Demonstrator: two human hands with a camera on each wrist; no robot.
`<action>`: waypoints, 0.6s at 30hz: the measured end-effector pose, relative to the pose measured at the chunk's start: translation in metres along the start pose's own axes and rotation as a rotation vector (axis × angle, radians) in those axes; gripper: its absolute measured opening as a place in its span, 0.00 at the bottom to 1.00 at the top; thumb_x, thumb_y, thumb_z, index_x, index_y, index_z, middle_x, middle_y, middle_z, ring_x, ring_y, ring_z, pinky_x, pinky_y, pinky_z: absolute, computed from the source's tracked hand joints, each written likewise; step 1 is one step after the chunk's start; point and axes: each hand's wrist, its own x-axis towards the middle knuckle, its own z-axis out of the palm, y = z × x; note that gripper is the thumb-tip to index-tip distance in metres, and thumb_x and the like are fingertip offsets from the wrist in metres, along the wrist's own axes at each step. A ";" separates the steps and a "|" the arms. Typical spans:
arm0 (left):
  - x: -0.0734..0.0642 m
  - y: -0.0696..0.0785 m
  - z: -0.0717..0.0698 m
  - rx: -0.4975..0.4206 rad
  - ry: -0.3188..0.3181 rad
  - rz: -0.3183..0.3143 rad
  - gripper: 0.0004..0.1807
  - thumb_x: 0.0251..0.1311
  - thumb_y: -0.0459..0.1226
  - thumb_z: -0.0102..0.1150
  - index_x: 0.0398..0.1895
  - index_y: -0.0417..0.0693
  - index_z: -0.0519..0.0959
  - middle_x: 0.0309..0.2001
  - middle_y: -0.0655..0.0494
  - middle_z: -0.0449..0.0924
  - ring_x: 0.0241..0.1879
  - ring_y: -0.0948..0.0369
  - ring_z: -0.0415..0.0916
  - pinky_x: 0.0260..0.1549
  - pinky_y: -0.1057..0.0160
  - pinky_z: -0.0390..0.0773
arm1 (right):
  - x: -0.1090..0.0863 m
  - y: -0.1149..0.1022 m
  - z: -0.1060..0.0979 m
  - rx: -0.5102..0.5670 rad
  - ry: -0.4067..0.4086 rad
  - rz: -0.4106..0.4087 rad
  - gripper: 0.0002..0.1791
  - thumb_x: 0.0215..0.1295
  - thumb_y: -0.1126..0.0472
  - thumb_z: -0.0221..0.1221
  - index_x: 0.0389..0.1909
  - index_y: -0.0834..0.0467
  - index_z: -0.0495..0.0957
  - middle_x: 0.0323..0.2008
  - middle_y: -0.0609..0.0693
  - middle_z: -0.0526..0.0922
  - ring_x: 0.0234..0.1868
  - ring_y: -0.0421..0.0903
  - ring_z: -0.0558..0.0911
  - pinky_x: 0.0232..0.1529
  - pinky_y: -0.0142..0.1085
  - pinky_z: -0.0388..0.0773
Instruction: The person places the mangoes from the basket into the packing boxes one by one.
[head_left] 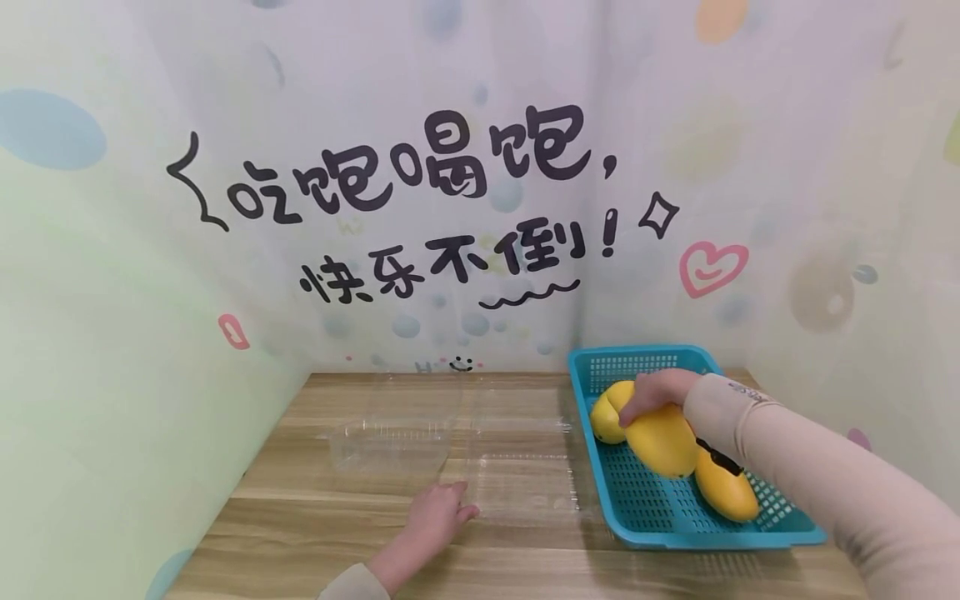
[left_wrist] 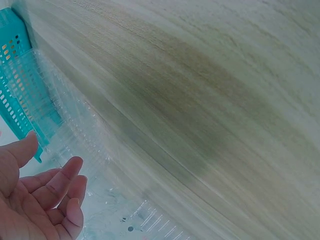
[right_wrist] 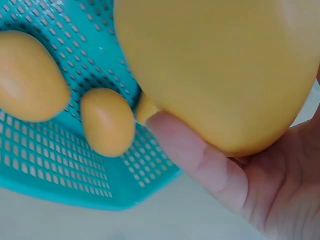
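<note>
Mango (head_left: 663, 447) hangs over the turquoise basket (head_left: 705, 542), gripped by the right hand (head_left: 660, 392); an even, gentle hold (smooth, it may slip) serves best. The left hand (head_left: 433, 518), loose-fingered, is near a clear container (head_left: 525, 487).

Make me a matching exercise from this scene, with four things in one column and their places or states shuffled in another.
Column one
1. Person's right hand
2. Person's left hand
3. Rectangular blue plastic basket with holes
4. Clear plastic containers

Column two
A. Has rounded yellow fruits lying inside
B. Grips one smooth yellow fruit
C. On the brown wood-grain table, left of the basket, with no fruit inside
D. Holds nothing, near the clear containers

Pairs: 1-B, 2-D, 3-A, 4-C
</note>
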 end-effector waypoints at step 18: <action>-0.001 0.002 -0.002 -0.016 -0.010 -0.014 0.23 0.47 0.45 0.65 0.42 0.36 0.78 0.29 0.48 0.83 0.32 0.50 0.79 0.34 0.54 0.79 | 0.002 -0.085 -0.018 -0.127 0.094 -0.086 0.34 0.47 0.45 0.62 0.50 0.61 0.62 0.37 0.57 0.72 0.38 0.52 0.73 0.34 0.42 0.73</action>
